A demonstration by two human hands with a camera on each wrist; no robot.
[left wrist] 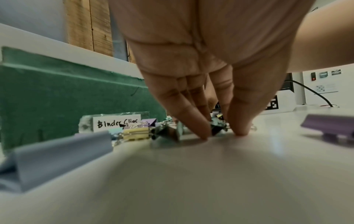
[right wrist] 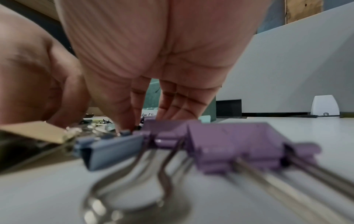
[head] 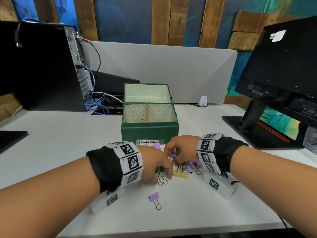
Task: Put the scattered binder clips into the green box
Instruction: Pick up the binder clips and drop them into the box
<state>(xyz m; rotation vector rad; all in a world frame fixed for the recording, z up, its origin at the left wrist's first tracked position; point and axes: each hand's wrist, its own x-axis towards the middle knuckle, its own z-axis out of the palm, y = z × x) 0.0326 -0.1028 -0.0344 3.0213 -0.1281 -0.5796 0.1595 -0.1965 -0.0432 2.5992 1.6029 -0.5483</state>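
The green box [head: 149, 130] stands open mid-table; a few clips lie in its front compartment. Just in front of it both hands reach down into a pile of binder clips. My left hand [head: 163, 171] pinches a small green clip [head: 162, 174] between thumb and fingers; in the left wrist view the left hand [left wrist: 222, 133] has its fingertips [left wrist: 204, 134] on the table around that clip [left wrist: 216, 128]. My right hand [head: 171, 152] pinches a clip with silver handles in the pile; the right hand [right wrist: 141, 122] hides most of it. A yellow clip [head: 179, 174], purple clips [head: 194, 165] and a lone purple clip [head: 153, 197] lie loose.
A computer tower [head: 51, 66] with blue cables [head: 96, 105] stands at the back left. A monitor [head: 281, 66] on its stand is at the right. A grey divider panel [head: 171, 69] runs behind the box. The white table [head: 51, 143] has its front edge near my arms.
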